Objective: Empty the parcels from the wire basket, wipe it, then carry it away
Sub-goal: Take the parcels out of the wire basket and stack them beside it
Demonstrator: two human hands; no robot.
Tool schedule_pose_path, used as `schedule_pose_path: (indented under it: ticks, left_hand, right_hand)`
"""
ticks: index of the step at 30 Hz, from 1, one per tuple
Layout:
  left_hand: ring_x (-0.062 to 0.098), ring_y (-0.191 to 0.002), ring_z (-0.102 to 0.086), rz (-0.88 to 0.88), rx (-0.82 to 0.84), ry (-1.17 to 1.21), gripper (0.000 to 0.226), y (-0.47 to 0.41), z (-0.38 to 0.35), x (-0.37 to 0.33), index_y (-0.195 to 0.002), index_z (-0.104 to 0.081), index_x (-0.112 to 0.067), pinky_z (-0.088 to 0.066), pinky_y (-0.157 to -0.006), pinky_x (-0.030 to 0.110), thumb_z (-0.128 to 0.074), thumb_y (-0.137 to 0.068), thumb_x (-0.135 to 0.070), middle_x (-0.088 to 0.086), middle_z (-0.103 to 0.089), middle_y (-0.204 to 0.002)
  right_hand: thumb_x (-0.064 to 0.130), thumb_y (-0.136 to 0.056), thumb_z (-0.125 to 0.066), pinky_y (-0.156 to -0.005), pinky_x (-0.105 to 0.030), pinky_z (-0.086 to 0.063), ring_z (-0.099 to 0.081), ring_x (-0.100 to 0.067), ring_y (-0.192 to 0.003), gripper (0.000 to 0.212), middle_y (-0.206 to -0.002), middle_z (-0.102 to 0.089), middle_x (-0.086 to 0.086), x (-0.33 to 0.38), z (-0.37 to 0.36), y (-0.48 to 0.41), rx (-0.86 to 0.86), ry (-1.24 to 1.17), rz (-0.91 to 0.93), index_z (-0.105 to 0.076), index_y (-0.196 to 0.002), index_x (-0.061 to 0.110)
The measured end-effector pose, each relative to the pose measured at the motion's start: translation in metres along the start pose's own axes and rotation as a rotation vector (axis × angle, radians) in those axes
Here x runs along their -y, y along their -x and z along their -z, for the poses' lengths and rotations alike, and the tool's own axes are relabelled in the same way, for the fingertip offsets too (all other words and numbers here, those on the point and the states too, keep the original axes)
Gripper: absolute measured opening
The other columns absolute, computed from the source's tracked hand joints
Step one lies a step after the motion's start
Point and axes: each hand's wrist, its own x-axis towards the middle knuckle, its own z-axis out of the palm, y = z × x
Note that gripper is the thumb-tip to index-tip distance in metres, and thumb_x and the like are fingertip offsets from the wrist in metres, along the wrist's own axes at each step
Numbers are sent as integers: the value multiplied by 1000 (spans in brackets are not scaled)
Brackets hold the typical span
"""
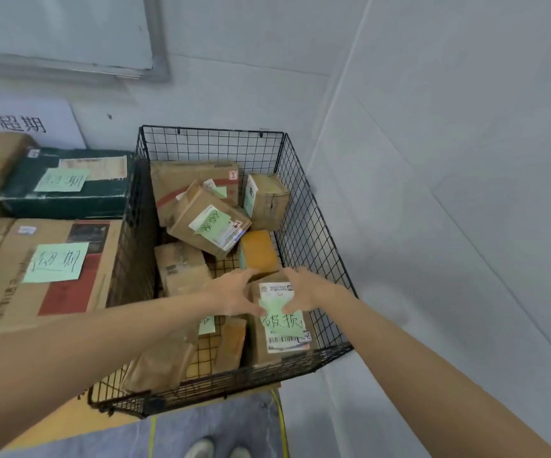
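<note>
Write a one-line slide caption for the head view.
Left hand and right hand grip a green-noted parcel inside the black wire basket, among other cardboard parcels.

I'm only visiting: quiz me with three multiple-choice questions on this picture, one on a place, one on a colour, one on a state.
1. Where is the parcel that the left hand and right hand grip? A) in the near right corner of the wire basket B) on the floor C) on a shelf
2. What colour is the note on it? A) pink B) green C) blue
3. The basket is: A) empty B) holding several parcels C) upside down
Answers: 1 A, the wire walls meet beside it; 2 B, pale green paper; 3 B, brown ones lie inside.
</note>
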Motion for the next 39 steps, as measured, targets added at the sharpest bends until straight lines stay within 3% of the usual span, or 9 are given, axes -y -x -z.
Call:
schedule_pose_path:
  ticks: [5, 10, 14, 18, 24, 30, 32, 35, 39]
  left_hand:
    - [22, -127, -48, 26, 46, 84, 97, -11, -13, -3, -151, -24, -17, -42, -101, 30, -83, -76, -37, 4, -48, -144]
    - [22, -124, -49, 14, 64, 124, 96, -23, -13, -1, -146, -31, -15, -42, -100, 30, -87, -71, -35, 3, -52, -138]
    - [20, -117, -52, 25, 40, 164, 89, -29, -10, 4, -137, -39, -16, -43, -90, 26, -91, -66, -29, 2, -56, -131]
    - [23, -116, -52, 35, -43, 183, 90, -36, 9, 10, -135, -41, -13, -42, -88, 28, -93, -62, -24, 4, -55, -127]
    - [24, -125, -46, 77, -148, 226, 95, -42, 24, 24, -142, -36, -11, -36, -90, 25, -91, -66, -25, 8, -50, -137]
    - [30, -132, -44, 202, -130, 319, 105, -40, 19, 23, -148, -18, -8, -40, -100, 33, -88, -71, -26, 12, -45, -144]
    - [29, -130, -45, 268, -96, 329, 97, -41, 19, 22, -144, -22, -5, -42, -94, 31, -86, -74, -28, 13, -44, -143]
    - [28, -130, -46, 297, -45, 360, 89, -39, 16, 22, -141, -29, -4, -45, -96, 31, -85, -76, -28, 12, -45, -144]
    - [28, -123, -52, 281, -67, 470, 81, -32, 16, 19, -142, -34, -8, -55, -90, 37, -83, -77, -14, 10, -50, -138]
  right_hand:
    - [14, -82, -77, -93, -42, -54, -57, -29, -117, 77, -135, -51, -12, -3, -1, -13, 47, -85, -20, -34, -145, 16]
    - [9, -80, -78, -86, -40, -57, -54, -29, -125, 87, -139, -52, -8, -6, 5, -18, 104, -196, -40, -32, -152, 25]
    - [7, -75, -83, -77, -40, -57, -55, -28, -122, 84, -136, -54, -6, -6, 5, -26, 78, -303, -58, -40, -146, 21]
    - [16, -75, -84, -101, -36, -44, -47, -28, -125, 79, -135, -41, -10, 0, 8, -36, -78, -288, -12, -42, -142, 13]
    - [11, -79, -79, -100, -29, -39, -43, -28, -130, 84, -143, -32, -11, 9, 10, -46, -173, -365, 6, -32, -148, 15]
    - [23, -80, -79, -101, -39, -47, -53, -29, -121, 94, -136, -50, -13, 10, 3, -50, -120, -416, -50, -19, -151, 30]
    - [23, -85, -73, -95, -39, -51, -59, -29, -116, 95, -134, -57, -11, 11, 3, -46, -75, -427, -57, -9, -154, 33]
    - [21, -92, -67, -74, -35, -54, -64, -28, -110, 95, -133, -59, -9, 11, 0, -42, -24, -452, -66, 4, -154, 36]
    - [18, -94, -63, -59, -27, -55, -65, -22, -97, 93, -131, -60, -10, 14, 2, -36, -28, -499, -46, 5, -155, 34]
